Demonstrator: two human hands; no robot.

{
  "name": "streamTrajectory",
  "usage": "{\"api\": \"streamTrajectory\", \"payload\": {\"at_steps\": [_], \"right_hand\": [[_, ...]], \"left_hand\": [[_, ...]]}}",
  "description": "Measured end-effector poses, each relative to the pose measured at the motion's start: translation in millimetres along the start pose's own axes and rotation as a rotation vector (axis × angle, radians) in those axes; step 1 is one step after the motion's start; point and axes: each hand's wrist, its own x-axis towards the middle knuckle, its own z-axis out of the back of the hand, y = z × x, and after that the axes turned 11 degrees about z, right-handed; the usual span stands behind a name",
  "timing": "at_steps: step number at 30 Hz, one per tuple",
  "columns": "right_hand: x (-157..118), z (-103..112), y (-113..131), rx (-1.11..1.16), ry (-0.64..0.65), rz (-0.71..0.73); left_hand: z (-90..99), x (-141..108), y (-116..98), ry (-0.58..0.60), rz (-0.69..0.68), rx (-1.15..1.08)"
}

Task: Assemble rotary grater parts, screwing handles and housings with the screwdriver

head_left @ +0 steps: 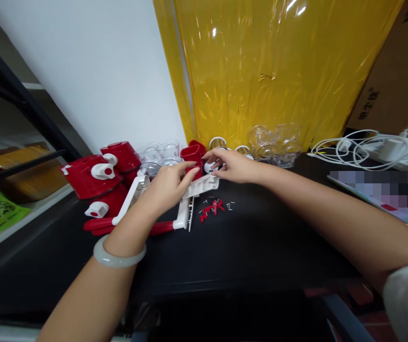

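My left hand reaches over a white ribbed plastic piece, its thumb and index finger stretched out and apart. My right hand is at the far end of that piece, fingers curved and spaced apart. A white rounded part shows between the right fingers; whether they touch it I cannot tell. Just behind stands a red plastic housing. Below the hands lie small red plastic parts and several small metal pins. Left of them rest white arms with red handles.
Red housings with white knobs stand at the left. Clear plastic cups and clear containers line the back, near metal grater drums. White cables coil at right on the black table. A shelf stands left.
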Motion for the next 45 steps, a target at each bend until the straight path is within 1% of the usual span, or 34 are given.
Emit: {"api": "streamTrajectory", "payload": {"at_steps": [3, 5, 7, 9, 10, 12, 16, 18, 21, 23, 25, 28, 32, 35, 40, 45], "right_hand": [[0, -4, -1, 0.016, 0.023, -0.021], [1, -2, 1, 0.010, 0.008, -0.057], [1, 0, 2, 0.044, -0.020, -0.128], [1, 1, 2, 0.151, -0.045, -0.214], [2, 0, 1, 0.223, -0.064, -0.253], [3, -2, 0, 0.349, -0.130, -0.309], [8, -8, 2, 0.452, -0.276, -0.315], [11, -12, 3, 0.490, -0.317, -0.301], [11, -20, 3, 0.523, -0.331, -0.316], [8, -27, 5, 0.494, -0.250, -0.312], [4, -34, 9, 0.422, -0.091, -0.261], [-2, -42, 18, 0.247, 0.125, -0.146], [-8, -49, 29, 0.062, 0.294, 0.013], [-11, -52, 32, 0.016, 0.349, 0.082], [-13, -56, 32, 0.027, 0.381, 0.124], [-15, -59, 32, 0.006, 0.400, 0.147]], "left_hand": [[-1.9, -4, -4, -0.064, 0.004, -0.060], [-2.3, -5, -5, -0.149, -0.026, -0.060], [-2.2, -6, -5, -0.225, -0.056, -0.055], [-2.3, -6, -4, -0.240, -0.066, -0.047], [-2.4, -6, -4, -0.217, -0.062, -0.037], [-2.8, -6, -5, -0.124, -0.043, 0.008], [-3.0, -6, -10, 0.105, 0.002, 0.186], [-2.5, -6, -10, 0.143, 0.068, 0.288], [-1.3, -6, -6, 0.109, 0.239, 0.416], [-1.1, -5, -2, 0.119, 0.338, 0.467], [-2.0, -4, 1, 0.162, 0.390, 0.492], [-5.8, -3, 1, 0.230, 0.421, 0.506], [-13.2, -2, -1, 0.272, 0.470, 0.515], [-17.8, -2, 0, 0.291, 0.469, 0.524], [-21.4, -2, 4, 0.291, 0.443, 0.539], [-19.4, -3, 4, 0.340, 0.428, 0.508]]}}
